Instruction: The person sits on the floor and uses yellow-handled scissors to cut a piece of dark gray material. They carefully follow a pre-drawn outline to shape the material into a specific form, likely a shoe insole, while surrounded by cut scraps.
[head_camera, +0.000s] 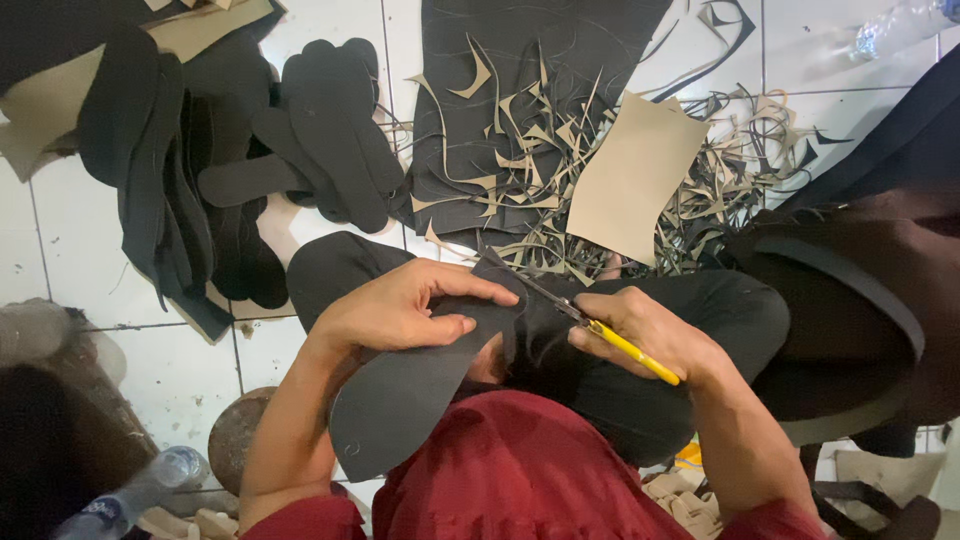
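Sitting low on a white tiled floor (320, 350), a person in a red shirt (530, 470) works over the lap. Left hand (400, 310) grips a black, sole-shaped piece of sheet material (400, 400): thumb pressed against its upper face, fingers curled over the far edge, pinching the sheet between them. The piece slants from the lap down toward the person's left elbow, its rounded end lowest.

Right hand (645, 335) is closed around the yellow handles of a pair of scissors (590, 325); fingers folded tight together about the handles. Dark blades point up and left, meeting the edge of the black piece just beside the left fingertips. Whether the blades are parted cannot be told from here.

Beyond the hands, on the floor: a large dark sheet (530, 90) with curved cut lines, strewn with thin tan and black offcut slivers (510, 160). A tan, roughly rectangular scrap of backing sheet (635, 180) lies tilted on the heap. More tangled trimmings (750, 150) spread to the right.

To the left, a pile of finished black sole shapes (330, 130) fans out, overlapping. Further left, stacked black and tan sheets (130, 120). A clear plastic bottle (130, 495) lies near the bottom left corner, a round brownish object (235, 435) just beside the left forearm.
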